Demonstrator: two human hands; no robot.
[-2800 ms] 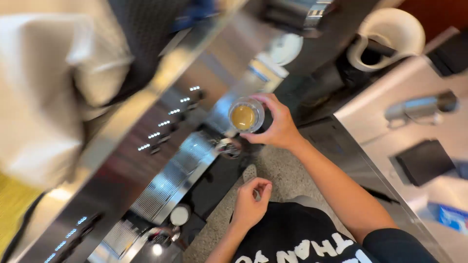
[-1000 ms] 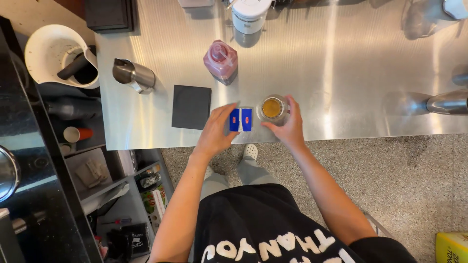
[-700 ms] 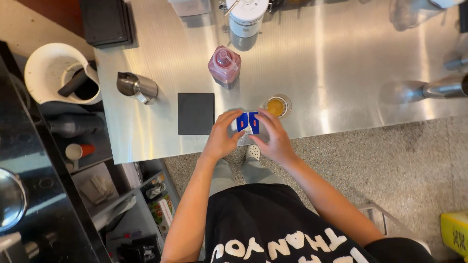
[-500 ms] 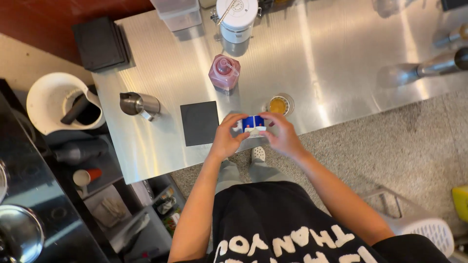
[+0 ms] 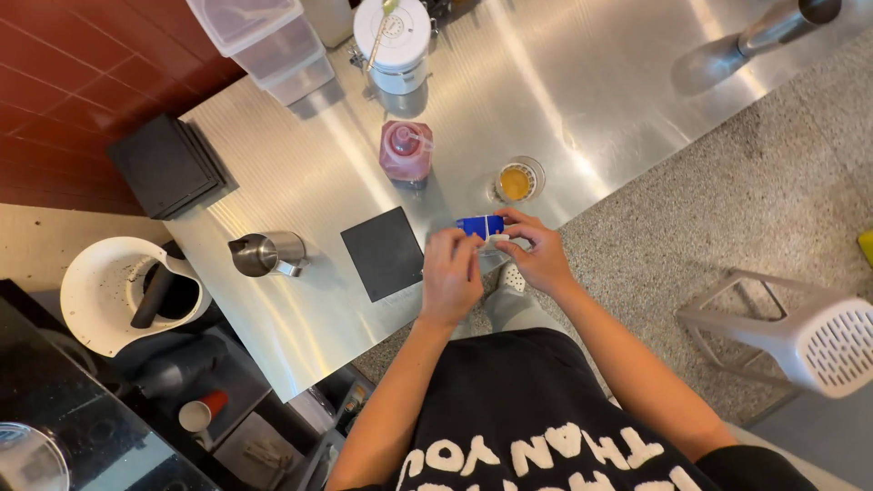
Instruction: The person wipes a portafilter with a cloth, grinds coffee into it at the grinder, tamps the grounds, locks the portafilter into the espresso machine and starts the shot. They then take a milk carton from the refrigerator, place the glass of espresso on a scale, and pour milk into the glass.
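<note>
Both hands meet over the front edge of a steel counter (image 5: 300,182). My left hand (image 5: 449,273) and my right hand (image 5: 536,255) together pinch a small blue packet (image 5: 480,225) with a white strip at its lower edge. A little beyond my right hand stands a small glass (image 5: 517,181) of amber liquid, apart from both hands. A flat black square pad (image 5: 387,252) lies just left of my left hand.
A pink squeeze bottle (image 5: 406,151), a white round lidded canister (image 5: 393,35), clear stacked tubs (image 5: 268,36), a steel pitcher (image 5: 265,254) and stacked black squares (image 5: 168,165) sit on the counter. A white bin (image 5: 118,291) is at left, a white stool (image 5: 800,332) at right.
The glass was carried from the machine and set on the counter. My right hand left the glass and joined my left hand on the blue packet. The view has turned.
</note>
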